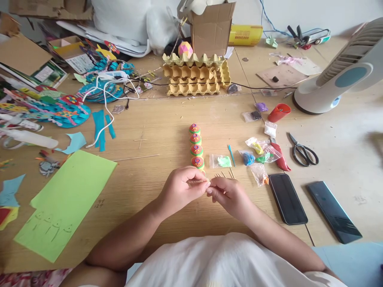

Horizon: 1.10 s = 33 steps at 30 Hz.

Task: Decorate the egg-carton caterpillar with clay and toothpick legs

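Observation:
My left hand [184,187] is closed in a pinch on a thin ridged strip [196,181], just in front of a column of small red-and-green decorated domes [196,150]. My right hand [226,193] is pinched too, its fingertips meeting those of my left hand at the end of the strip. What the right fingertips hold is too small to name. Behind my right hand lie several thin wooden sticks [231,173], a bag of pale green clay [224,161] and a blue tool [231,155].
To the right are clay bags [248,158], a red cup [279,113], scissors [303,154], two phones [287,198] and a white fan [329,75]. Green paper [72,199] lies left. Egg trays [194,77] and a cardboard box [212,30] stand at the back.

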### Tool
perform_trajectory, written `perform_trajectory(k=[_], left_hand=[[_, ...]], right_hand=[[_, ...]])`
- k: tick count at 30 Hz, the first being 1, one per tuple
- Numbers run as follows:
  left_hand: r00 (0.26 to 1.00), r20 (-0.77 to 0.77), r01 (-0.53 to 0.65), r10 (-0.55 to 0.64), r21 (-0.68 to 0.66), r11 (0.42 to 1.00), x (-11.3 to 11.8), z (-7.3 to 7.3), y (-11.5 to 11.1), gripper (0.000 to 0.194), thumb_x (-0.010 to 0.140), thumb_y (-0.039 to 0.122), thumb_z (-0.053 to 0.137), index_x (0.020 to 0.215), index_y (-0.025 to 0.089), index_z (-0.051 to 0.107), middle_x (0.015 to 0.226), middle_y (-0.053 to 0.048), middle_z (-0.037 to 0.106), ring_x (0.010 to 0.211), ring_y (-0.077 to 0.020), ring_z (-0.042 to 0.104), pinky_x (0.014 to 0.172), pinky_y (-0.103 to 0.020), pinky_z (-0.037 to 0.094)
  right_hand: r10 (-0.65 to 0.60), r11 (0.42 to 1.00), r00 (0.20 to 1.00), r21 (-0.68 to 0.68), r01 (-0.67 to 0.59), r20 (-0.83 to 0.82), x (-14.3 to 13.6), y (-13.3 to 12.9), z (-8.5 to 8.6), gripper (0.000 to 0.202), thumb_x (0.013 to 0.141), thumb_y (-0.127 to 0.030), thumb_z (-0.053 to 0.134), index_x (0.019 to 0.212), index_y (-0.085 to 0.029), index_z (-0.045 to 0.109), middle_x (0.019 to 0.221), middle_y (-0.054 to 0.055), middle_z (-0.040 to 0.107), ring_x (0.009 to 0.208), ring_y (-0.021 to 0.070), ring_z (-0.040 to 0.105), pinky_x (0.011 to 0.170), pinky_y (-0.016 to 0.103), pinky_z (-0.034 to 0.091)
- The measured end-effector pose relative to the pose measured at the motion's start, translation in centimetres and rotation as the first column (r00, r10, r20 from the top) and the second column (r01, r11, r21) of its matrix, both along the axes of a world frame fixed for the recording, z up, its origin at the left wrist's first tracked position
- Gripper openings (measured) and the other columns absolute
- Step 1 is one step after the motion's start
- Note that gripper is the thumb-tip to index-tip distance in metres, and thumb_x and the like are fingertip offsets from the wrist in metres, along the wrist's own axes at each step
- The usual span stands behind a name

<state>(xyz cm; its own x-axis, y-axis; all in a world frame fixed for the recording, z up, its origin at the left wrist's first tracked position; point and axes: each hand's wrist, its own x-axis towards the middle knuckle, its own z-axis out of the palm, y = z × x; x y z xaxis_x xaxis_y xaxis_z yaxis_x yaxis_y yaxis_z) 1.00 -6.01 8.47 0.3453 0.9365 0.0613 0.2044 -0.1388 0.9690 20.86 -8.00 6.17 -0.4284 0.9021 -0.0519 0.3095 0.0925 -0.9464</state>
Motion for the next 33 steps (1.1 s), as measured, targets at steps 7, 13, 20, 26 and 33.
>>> perform_trajectory(k=[7,13,20,26,33], left_hand=[[0.975,-0.219,0.068,-0.032,0.158,0.985,0.1,0.0,0.1,0.015,0.087,0.015,0.068,0.072,0.018,0.065,0.072,-0.001,0.068,0.068,-0.0123,0.063,0.062,-0.022,0.048],[0.948,-0.313,0.134,-0.060,0.219,0.966,0.3,-0.2,-0.2,0.015,0.085,0.012,0.069,0.072,0.018,0.065,0.070,0.002,0.064,0.064,-0.0106,0.058,0.060,-0.022,0.043],[0.905,-0.423,0.195,-0.045,0.320,0.927,0.5,-0.4,-0.5,0.015,0.086,0.013,0.070,0.072,0.019,0.066,0.069,0.000,0.068,0.065,-0.0134,0.062,0.061,-0.024,0.045],[0.858,-0.513,0.237,-0.014,0.373,0.897,0.5,-0.8,-0.7,0.014,0.088,0.013,0.068,0.075,0.019,0.066,0.072,-0.001,0.071,0.066,-0.0158,0.066,0.062,-0.027,0.045],[0.830,-0.557,0.253,-0.010,0.360,0.898,0.5,-1.0,-0.6,0.013,0.086,0.010,0.067,0.077,0.019,0.068,0.073,-0.001,0.072,0.066,-0.0162,0.067,0.061,-0.027,0.045]], right_hand=[[-0.141,0.960,0.987,0.256,0.118,0.076,1.6,0.8,1.9,0.015,0.094,-0.035,0.071,0.101,-0.021,0.071,0.088,0.006,0.072,0.068,0.0152,0.064,0.060,0.027,0.050],[-0.025,0.950,1.000,0.312,0.029,-0.019,1.5,1.0,2.1,0.010,0.097,-0.023,0.065,0.094,-0.022,0.074,0.091,0.007,0.067,0.078,0.0175,0.065,0.061,0.029,0.054],[0.026,0.941,0.997,0.335,-0.046,0.066,1.6,0.9,1.9,0.010,0.096,-0.019,0.062,0.092,-0.020,0.072,0.089,0.007,0.068,0.075,0.0166,0.064,0.065,0.030,0.054],[0.032,0.921,0.988,0.379,-0.089,0.154,1.5,0.7,2.0,0.017,0.096,-0.012,0.055,0.090,-0.020,0.069,0.087,0.007,0.068,0.077,0.0182,0.063,0.066,0.031,0.050],[-0.018,0.956,0.986,0.291,-0.032,0.167,1.6,0.6,2.2,0.016,0.095,-0.011,0.054,0.088,-0.019,0.066,0.085,0.006,0.064,0.074,0.0167,0.060,0.063,0.029,0.047]])
